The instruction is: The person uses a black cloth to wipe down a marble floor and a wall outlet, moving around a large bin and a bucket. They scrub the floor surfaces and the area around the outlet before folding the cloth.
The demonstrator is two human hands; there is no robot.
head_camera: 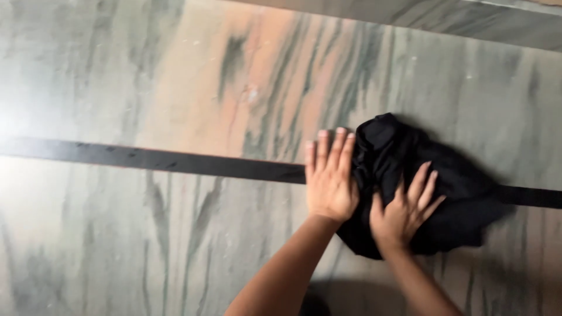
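Down on the marble floor, a crumpled black cloth is seen at the right of the scene, lying across the dark inlaid stripe that runs from left to right. The right hand is laid flat on the cloth's near-left part — fingers spread wide, nothing pinched in its grip. The left hand is pressed palm-down just beside the cloth's left edge, fingers straight and held together, over the stripe — no grip is closed there either. Both forearms are brought in from the near edge.
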